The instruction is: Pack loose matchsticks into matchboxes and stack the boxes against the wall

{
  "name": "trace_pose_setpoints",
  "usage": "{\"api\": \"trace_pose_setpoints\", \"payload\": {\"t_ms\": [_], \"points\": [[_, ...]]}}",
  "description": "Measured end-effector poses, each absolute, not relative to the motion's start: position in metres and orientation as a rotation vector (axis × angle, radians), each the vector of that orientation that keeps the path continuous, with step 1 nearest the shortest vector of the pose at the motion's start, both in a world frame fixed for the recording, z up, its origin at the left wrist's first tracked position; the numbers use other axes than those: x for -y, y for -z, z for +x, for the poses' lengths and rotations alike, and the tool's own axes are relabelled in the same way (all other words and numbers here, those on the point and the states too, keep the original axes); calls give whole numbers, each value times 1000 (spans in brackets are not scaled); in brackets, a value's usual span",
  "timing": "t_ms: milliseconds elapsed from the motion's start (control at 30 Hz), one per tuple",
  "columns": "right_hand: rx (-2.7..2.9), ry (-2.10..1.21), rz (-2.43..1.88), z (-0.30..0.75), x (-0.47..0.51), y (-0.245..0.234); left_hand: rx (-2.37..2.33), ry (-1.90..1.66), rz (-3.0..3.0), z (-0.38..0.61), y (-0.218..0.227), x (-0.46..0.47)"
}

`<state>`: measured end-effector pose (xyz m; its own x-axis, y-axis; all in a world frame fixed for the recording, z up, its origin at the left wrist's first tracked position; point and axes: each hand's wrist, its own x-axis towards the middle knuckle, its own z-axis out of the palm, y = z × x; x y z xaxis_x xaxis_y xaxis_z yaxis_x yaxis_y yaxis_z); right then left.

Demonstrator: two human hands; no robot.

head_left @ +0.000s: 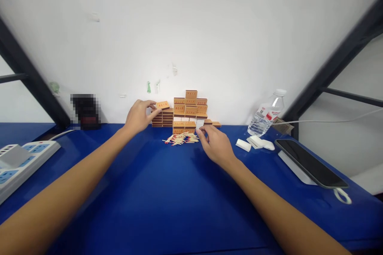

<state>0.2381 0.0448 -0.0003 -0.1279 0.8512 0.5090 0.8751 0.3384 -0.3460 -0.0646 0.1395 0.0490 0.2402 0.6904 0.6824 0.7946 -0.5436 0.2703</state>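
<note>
My left hand pinches an orange matchbox between thumb and fingers. That box is tilted on top of a low stack of matchboxes whose dark striking sides face me. My right hand has its thumb and fingers closed at a small white block, at the right end of a white row in the stepped pile of matchboxes. Its fingers partly hide the block. In front of the pile lies a loose heap of red-tipped matches.
Flat matchboxes lie right of the pile. Several white pieces, a water bottle and a phone are at right. A power strip lies at left on the blue table. A white wall stands behind.
</note>
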Motion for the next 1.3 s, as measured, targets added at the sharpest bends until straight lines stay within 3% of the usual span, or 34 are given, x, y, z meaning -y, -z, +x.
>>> {"api": "trace_pose_setpoints", "payload": {"t_ms": [233,467,600,700,833,933,1133,1300], "points": [[1860,335,-1691,262,-57,-13,1351,1009,-2405,-51,-43,-173],[1728,460,-1971,312,-65,-37,1389,1075,-2273,-44,-45,-161],[2011,-89,-2127,371,-70,-43,1221,1119,-2260,-34,-37,-111],[2045,-313,-2207,396,-73,-39,871,908,-2666,-27,-23,-64],[2074,-486,-2276,392,-75,-34,862,851,-2790,-29,-4,-31],[2139,-514,-2094,359,-69,-35,1046,938,-2830,-36,6,-30],[2489,-713,-1105,245,-32,-28,1144,942,-2909,-33,9,-24],[2295,-694,-1100,236,-45,-10,1146,878,-3033,-24,13,-18]]}}
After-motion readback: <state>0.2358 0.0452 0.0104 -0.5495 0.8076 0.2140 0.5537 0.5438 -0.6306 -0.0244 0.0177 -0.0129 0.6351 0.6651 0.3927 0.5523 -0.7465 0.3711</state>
